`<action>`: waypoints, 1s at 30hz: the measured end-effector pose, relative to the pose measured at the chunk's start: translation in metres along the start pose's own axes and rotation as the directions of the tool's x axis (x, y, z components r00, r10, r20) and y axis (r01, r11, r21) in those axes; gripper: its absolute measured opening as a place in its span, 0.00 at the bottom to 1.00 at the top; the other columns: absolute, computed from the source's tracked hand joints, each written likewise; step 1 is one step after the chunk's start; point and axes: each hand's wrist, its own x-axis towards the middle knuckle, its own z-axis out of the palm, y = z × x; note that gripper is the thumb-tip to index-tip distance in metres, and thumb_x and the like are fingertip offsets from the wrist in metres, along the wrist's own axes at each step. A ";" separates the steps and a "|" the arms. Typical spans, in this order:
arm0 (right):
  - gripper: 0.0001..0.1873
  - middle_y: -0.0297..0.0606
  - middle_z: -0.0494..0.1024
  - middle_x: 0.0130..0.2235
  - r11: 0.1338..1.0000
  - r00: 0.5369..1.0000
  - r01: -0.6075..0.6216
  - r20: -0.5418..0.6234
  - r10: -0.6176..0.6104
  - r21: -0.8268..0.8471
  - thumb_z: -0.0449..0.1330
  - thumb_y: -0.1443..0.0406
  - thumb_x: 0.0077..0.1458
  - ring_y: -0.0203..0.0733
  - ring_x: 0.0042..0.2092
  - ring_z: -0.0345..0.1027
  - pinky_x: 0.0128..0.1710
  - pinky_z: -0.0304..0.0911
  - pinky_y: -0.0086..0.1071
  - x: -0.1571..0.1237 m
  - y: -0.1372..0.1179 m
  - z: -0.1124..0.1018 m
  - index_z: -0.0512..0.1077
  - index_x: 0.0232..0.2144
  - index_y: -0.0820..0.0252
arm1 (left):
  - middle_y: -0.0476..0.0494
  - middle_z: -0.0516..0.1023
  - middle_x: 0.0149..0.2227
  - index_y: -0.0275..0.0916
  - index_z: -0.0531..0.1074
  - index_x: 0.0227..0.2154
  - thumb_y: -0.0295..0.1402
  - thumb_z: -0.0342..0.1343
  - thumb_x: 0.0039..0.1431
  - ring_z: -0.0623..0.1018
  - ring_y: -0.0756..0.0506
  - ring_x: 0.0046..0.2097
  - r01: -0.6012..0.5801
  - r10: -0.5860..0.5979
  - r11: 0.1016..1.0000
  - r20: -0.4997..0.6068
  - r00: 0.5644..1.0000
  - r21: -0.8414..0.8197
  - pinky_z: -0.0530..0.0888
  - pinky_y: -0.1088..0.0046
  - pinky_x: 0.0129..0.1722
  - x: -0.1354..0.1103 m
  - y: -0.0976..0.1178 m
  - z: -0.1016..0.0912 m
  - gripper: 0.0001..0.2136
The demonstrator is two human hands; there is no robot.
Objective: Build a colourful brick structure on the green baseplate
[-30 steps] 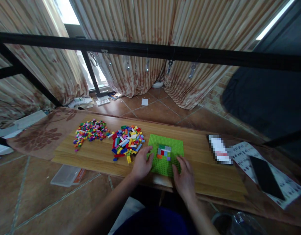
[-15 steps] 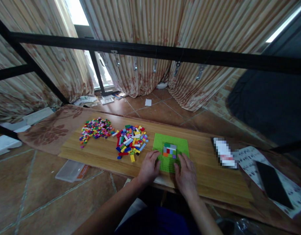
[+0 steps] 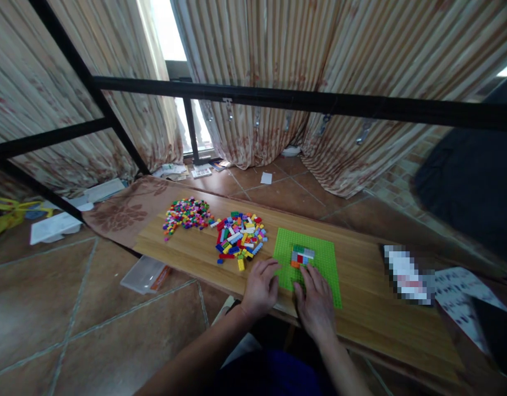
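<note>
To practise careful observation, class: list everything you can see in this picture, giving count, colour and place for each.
baseplate: one, green, mid-board
built bricks: one cluster, mixed colours, on baseplate
large bricks: one pile, mixed, left of baseplate
tiny bricks: one pile, mixed, further left
wooden board: one, light brown, on patterned cloth
plastic box: one, clear, floor at left
curtains: several, striped beige, behind
left hand: one, at baseplate's left edge
right hand: one, fingers on baseplate's near part

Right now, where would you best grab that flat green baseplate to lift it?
The green baseplate lies flat and thin on the wooden board, so only its rim offers a hold. I'd pinch the right edge, coming from the right: bare wood lies there, while loose bricks lie off its left side.
</note>
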 end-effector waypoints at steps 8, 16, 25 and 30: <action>0.25 0.49 0.64 0.61 1.000 1.000 -0.005 -0.027 0.005 -0.006 0.47 0.57 0.63 0.53 0.62 0.55 0.57 0.55 0.54 0.000 0.000 0.002 0.61 0.59 0.60 | 0.40 0.74 0.47 0.40 0.71 0.45 0.27 0.50 0.59 0.73 0.42 0.49 0.177 -0.128 0.957 -0.213 0.969 0.230 0.71 0.59 0.51 -0.010 -0.032 -0.075 0.11; 0.25 0.48 0.63 0.61 1.000 1.000 -0.019 -0.013 0.019 0.011 0.46 0.58 0.63 0.53 0.62 0.55 0.58 0.54 0.55 0.001 -0.002 -0.001 0.61 0.60 0.59 | 0.38 0.68 0.54 0.42 0.73 0.43 0.32 0.56 0.57 0.67 0.36 0.54 0.169 -0.131 0.869 -0.113 0.985 0.465 0.65 0.51 0.54 0.018 -0.029 -0.067 0.11; 0.25 0.48 0.63 0.61 1.000 1.000 -0.025 -0.001 0.026 0.011 0.47 0.58 0.63 0.53 0.62 0.54 0.58 0.53 0.54 0.001 -0.005 -0.003 0.62 0.59 0.61 | 0.34 0.69 0.50 0.37 0.74 0.36 0.30 0.57 0.55 0.67 0.33 0.51 0.146 -0.202 0.784 0.025 0.979 0.604 0.65 0.49 0.50 0.054 -0.020 -0.036 0.06; 0.24 0.47 0.63 0.61 0.997 0.999 -0.036 -0.020 0.037 0.062 0.47 0.59 0.63 0.52 0.62 0.54 0.59 0.53 0.53 0.002 -0.007 -0.002 0.62 0.59 0.59 | 0.33 0.71 0.46 0.35 0.73 0.35 0.27 0.53 0.57 0.69 0.35 0.48 0.146 -0.198 0.788 0.021 0.980 0.598 0.67 0.52 0.49 0.058 -0.014 -0.036 0.05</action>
